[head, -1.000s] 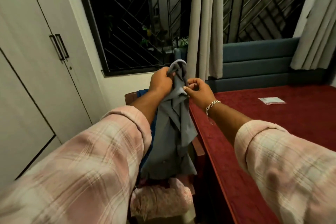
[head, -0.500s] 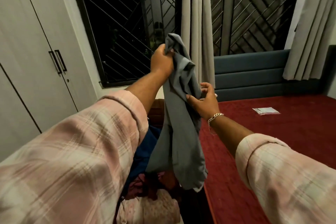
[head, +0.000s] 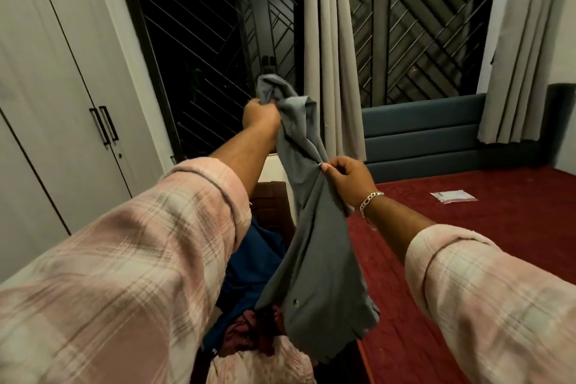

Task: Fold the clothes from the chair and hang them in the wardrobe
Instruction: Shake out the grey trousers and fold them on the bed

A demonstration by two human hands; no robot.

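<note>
Grey garment (head: 314, 246), smooth woven cloth, hangs crumpled above the chair (head: 271, 196); left hand (head: 261, 114) fingers clamp its bunched top, right hand (head: 344, 176) fingers pinch a mid-length fold. Beside it: maroon textured bed (head: 467, 243), closed white wardrobe (head: 56, 87) at left

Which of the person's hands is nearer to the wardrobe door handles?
The left. The left hand grips the top of the grey garment just right of the wardrobe handles; the right hand pinches it lower, farther right, toward the bed.
</note>
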